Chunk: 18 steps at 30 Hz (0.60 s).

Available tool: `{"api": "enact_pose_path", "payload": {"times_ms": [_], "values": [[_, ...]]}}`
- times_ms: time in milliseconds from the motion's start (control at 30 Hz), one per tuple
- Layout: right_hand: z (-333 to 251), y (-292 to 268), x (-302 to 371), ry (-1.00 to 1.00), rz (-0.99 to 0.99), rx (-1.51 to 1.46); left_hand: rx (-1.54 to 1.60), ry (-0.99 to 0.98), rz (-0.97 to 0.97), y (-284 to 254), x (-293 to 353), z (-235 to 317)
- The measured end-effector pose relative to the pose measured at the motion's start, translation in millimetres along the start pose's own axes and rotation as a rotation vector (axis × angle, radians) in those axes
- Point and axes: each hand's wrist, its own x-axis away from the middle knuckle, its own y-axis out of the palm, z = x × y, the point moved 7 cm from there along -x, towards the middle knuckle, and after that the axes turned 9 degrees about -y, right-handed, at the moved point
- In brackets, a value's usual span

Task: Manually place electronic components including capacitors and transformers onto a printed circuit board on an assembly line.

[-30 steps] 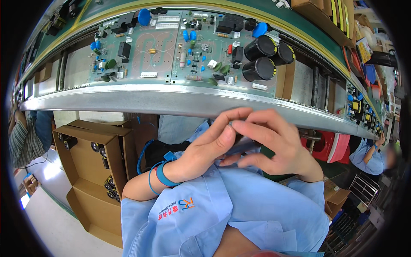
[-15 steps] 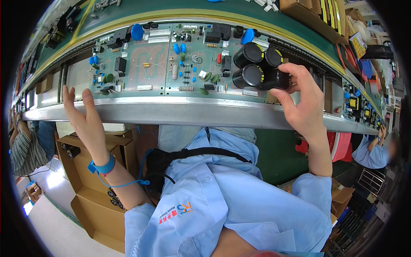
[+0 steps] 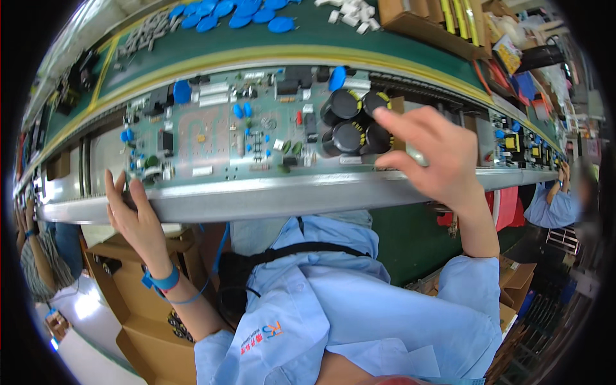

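Observation:
A long green circuit board (image 3: 215,154) lies in the conveyor, fitted with small parts. At its right end stand several large black cylindrical capacitors (image 3: 347,138) in a tight cluster. Beside them hovers my right hand (image 3: 436,154), thumb and forefinger apart. Its forefinger tip overlaps the edge of the cluster; whether it touches is unclear. The other fingers are curled and partly hidden. My left hand (image 3: 136,215), with a blue wrist strap (image 3: 163,280), is at the metal front rail (image 3: 269,197) by the board's left end, fingers spread and holding nothing.
Behind the conveyor, blue disc parts (image 3: 247,9), grey parts (image 3: 144,32) and white blocks (image 3: 353,14) lie on the green bench. A cardboard box (image 3: 436,22) stands at the far right. Below left is an open carton (image 3: 138,314). Other people work at both sides.
My right hand has come away from the front right capacitor, its thumb and forefinger spreading. My left hand has come down to the front rail. The whole view has shifted, showing more of the bench.

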Motion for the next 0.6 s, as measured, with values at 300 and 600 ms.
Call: {"api": "enact_pose_path", "payload": {"times_ms": [300,600], "values": [[190.7,-41.2,-41.1,0.244,0.197,0.281,0.104,0.083,-0.193,11.5,34.6,70.0],[223.5,6.2,-112.5,0.387,0.011,0.373,0.068,0.234,-0.244,22.1,57.6,108.4]]}}
